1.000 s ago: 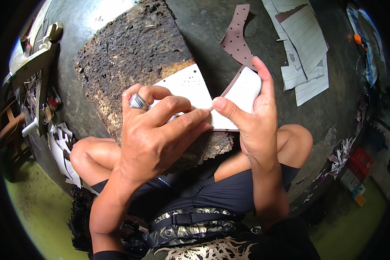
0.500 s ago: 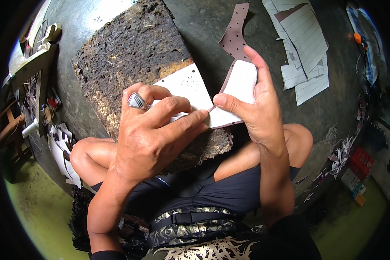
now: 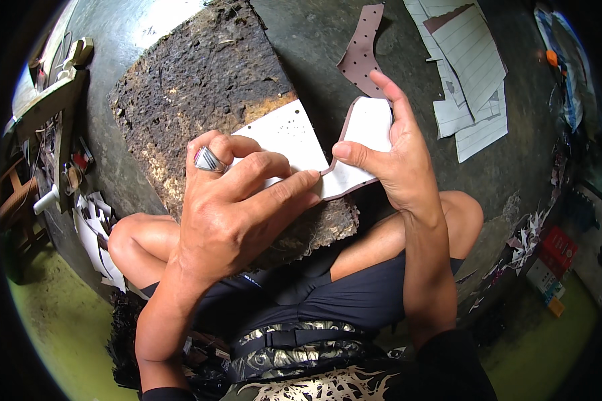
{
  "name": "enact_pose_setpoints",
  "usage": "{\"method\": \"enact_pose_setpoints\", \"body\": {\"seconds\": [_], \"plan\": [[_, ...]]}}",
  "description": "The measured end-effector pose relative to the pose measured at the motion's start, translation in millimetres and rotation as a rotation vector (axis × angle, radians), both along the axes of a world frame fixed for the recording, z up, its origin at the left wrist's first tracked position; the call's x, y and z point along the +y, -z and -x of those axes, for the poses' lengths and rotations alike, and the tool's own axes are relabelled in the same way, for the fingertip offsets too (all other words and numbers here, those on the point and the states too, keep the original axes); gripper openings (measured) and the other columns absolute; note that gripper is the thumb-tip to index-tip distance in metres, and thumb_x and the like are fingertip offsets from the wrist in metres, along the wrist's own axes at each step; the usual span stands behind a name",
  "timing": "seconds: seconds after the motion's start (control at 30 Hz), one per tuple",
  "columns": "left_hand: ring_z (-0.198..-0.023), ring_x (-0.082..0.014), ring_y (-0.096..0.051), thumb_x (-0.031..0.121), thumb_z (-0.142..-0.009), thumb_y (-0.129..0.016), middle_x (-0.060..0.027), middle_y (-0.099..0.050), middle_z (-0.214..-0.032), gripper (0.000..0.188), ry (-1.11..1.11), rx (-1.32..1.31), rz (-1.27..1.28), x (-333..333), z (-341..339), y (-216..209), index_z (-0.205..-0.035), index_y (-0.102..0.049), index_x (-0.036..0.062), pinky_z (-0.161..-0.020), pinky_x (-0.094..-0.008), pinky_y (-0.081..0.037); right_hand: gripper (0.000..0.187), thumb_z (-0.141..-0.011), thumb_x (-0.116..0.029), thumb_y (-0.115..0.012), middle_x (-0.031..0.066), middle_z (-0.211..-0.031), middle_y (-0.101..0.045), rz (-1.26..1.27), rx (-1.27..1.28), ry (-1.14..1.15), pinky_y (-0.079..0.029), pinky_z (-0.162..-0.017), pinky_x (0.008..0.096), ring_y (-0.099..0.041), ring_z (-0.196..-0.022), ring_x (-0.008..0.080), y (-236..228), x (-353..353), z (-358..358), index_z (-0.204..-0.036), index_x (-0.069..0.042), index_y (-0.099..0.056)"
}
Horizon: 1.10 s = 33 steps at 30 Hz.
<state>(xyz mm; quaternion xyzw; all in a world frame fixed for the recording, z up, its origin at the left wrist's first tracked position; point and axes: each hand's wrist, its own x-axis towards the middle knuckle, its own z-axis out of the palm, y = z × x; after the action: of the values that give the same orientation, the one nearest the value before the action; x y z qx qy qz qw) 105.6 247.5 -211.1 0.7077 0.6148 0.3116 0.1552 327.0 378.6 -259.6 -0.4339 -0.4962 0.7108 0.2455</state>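
A white sheet piece point(image 3: 291, 134) with small black dots and a narrow mauve edge lies partly over the near right side of a rough, dark slab point(image 3: 201, 73). My left hand point(image 3: 224, 204), wearing a silver ring, is closed on it, index fingertip and thumb pinching the mauve edge at the inner corner. The piece's right flap point(image 3: 368, 130) sticks up past the slab. My right hand point(image 3: 405, 167) grips this flap, thumb on top and index finger stretched along its far right side; the other fingers are hidden underneath. Whether flap and left part are one layer, I cannot tell.
A mauve strip with black dots point(image 3: 362, 57) lies on the dark floor beyond my right hand. Lined paper pieces point(image 3: 475, 63) are stacked at far right. White scraps point(image 3: 97, 234) lie by my left knee, near a wooden stand point(image 3: 63, 113). My crossed legs are under the slab.
The right hand and the flap have come slightly nearer, and the flap's mauve edge shows more. The slab has shifted a little to the left. Both hands keep their hold.
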Motion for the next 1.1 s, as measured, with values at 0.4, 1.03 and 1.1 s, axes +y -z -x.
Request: {"method": "enact_pose_setpoints", "body": {"seconds": [0.4, 1.03, 1.1], "plan": [[-0.098, -0.0206, -0.066, 0.025, -0.081, -0.099, 0.0054, -0.072, -0.101, 0.034, -0.015, -0.001, -0.004, 1.1, -2.1, 1.4, -0.112, -0.087, 0.02, -0.095, -0.0472, -0.042, 0.115, -0.081, -0.007, -0.105, 0.0079, -0.12, -0.07, 0.002, -0.004, 0.012, -0.06, -0.098, 0.031, -0.07, -0.11, 0.0151, 10.7, 2.6, -4.5, -0.172, 0.0, -0.035], [-0.099, -0.0216, -0.064, 0.028, -0.081, -0.099, 0.0037, -0.07, -0.106, 0.033, -0.028, 0.035, -0.01, 1.1, -4.3, 5.9, -0.111, -0.085, 0.0227, -0.099, -0.0473, -0.041, 0.113, -0.082, 0.002, -0.101, 0.0071, -0.115, -0.071, 0.065, 0.015, 0.047, -0.063, -0.093, 0.031, -0.072, -0.105, 0.0146, 29.7, 8.8, -16.2, -0.173, -0.003, -0.034], [-0.098, -0.0216, -0.064, 0.028, -0.081, -0.099, 0.0036, -0.07, -0.106, 0.033, -0.031, 0.03, -0.012, 1.5, -4.8, 6.4, -0.111, -0.085, 0.0226, -0.099, -0.0473, -0.041, 0.113, -0.082, 0.003, -0.101, 0.0074, -0.114, -0.072, 0.067, 0.017, 0.052, -0.064, -0.092, 0.0318, -0.073, -0.103, 0.0148, 30.9, 9.4, -17.5, -0.173, -0.002, -0.033]]}}
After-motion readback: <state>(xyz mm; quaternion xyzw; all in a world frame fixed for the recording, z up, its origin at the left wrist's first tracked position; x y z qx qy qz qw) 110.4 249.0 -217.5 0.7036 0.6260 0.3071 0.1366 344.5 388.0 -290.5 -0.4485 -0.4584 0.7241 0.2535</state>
